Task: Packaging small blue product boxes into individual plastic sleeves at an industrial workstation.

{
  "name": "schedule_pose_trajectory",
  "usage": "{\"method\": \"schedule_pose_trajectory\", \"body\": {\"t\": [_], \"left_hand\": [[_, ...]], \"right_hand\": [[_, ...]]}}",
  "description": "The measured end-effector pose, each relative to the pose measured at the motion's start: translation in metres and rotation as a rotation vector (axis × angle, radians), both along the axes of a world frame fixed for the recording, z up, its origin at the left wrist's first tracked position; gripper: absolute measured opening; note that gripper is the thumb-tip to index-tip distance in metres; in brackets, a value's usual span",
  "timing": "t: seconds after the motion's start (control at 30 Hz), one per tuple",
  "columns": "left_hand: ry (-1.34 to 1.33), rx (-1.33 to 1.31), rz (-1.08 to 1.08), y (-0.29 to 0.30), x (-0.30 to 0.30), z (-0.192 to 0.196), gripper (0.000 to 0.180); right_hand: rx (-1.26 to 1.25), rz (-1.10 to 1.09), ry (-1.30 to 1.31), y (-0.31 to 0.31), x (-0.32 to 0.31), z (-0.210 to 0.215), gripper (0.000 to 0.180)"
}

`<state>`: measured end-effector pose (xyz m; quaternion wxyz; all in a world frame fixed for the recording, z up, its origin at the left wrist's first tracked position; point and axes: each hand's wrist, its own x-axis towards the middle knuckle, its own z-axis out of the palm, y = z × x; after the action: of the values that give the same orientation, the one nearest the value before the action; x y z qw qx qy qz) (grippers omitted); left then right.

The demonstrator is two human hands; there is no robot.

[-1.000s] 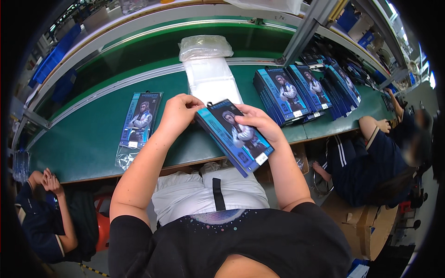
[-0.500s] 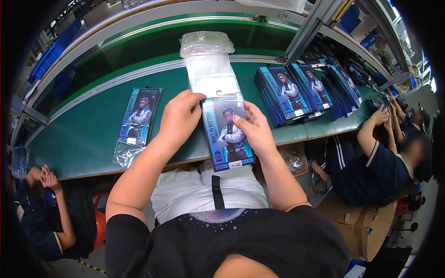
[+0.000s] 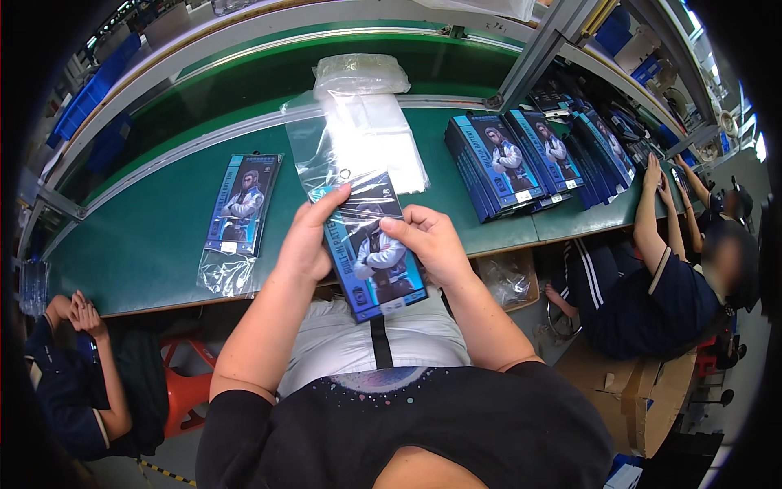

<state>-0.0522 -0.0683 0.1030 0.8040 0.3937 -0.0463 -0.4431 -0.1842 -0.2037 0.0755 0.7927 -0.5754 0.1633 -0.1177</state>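
Note:
A blue-and-black box (image 3: 376, 265) with a printed figure on its front is tilted in front of me, over the table's near edge. My left hand (image 3: 308, 243) grips its left side, thumb on the front. My right hand (image 3: 438, 248) holds the right side, its thumb lying across the upper front. A clear plastic bag (image 3: 303, 140) covers the box at least in part, and its loose end reaches up past the top. Just beyond lies a stack of flat plastic bags (image 3: 379, 138), with a bunched plastic roll (image 3: 361, 75) at its far end.
Another bagged box (image 3: 242, 200) lies on the green table (image 3: 147, 228) to the left. Stacks of similar boxes (image 3: 497, 163) stand at the right. Metal frame rails border the far side. People sit at both sides, and a cardboard carton (image 3: 627, 391) is at lower right.
The box has moved slightly left and down and tilted. A clear bag now stretches up from it beside the stack. My left hand has shifted from the box's top corner to its side.

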Motion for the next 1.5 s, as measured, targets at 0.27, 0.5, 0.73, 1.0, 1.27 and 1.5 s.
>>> {"method": "schedule_pose_trajectory", "body": {"t": [0.27, 0.5, 0.73, 1.0, 1.27, 1.5], "left_hand": [[-0.143, 0.024, 0.024, 0.005, -0.010, 0.025, 0.035], [-0.398, -0.098, -0.506, 0.023, -0.042, 0.038, 0.052], [0.313, -0.211, -0.468, 0.037, -0.019, 0.015, 0.050], [-0.963, 0.201, 0.265, 0.058, 0.012, 0.037, 0.048], [-1.894, 1.122, 0.270, 0.076, 0.058, -0.026, 0.051], [-2.092, 0.703, 0.290, 0.019, 0.016, 0.003, 0.029]], "right_hand": [[-0.434, 0.110, -0.067, 0.005, -0.020, 0.060, 0.105], [-0.785, -0.570, -0.664, 0.010, -0.028, 0.079, 0.028], [-0.906, 0.023, -0.671, 0.056, -0.008, 0.059, 0.018], [-0.856, 0.062, -0.575, 0.032, -0.017, 0.072, 0.042], [-0.871, -0.582, -0.267, -0.064, -0.017, 0.085, 0.042], [-1.666, -0.501, 0.495, -0.118, -0.011, 0.038, 0.092]]}}
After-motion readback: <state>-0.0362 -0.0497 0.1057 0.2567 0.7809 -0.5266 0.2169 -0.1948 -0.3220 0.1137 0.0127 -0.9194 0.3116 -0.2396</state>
